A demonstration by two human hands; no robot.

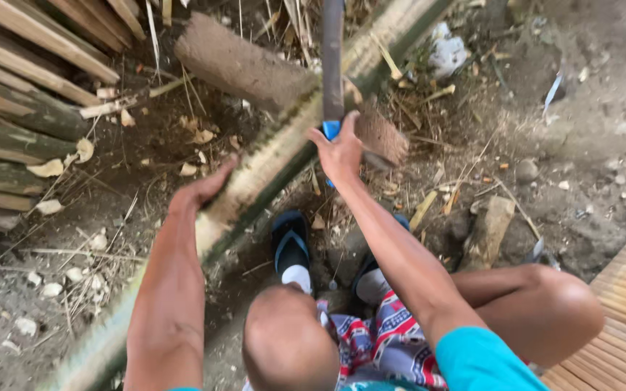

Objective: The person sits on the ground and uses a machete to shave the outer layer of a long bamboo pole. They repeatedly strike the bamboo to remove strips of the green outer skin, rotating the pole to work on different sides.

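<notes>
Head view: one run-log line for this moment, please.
left hand: steadies split bamboo pole | right hand: grips blue-handled blade above pole | pole rests on log | ground: chips

We are losing the top of the dark blade [332, 58] past the upper edge, and motion is blurring it, so we cannot tell its full length. Our right hand [342, 148] is covering most of the blue handle [331, 130]. The long bamboo pole [269, 159] is running out of view at both the top and the lower left. Our left hand [204, 190] is hiding its fingers behind the pole, so its grip is staying unclear. The split bamboo strips [16, 108] are getting cut off at the left edge.
</notes>
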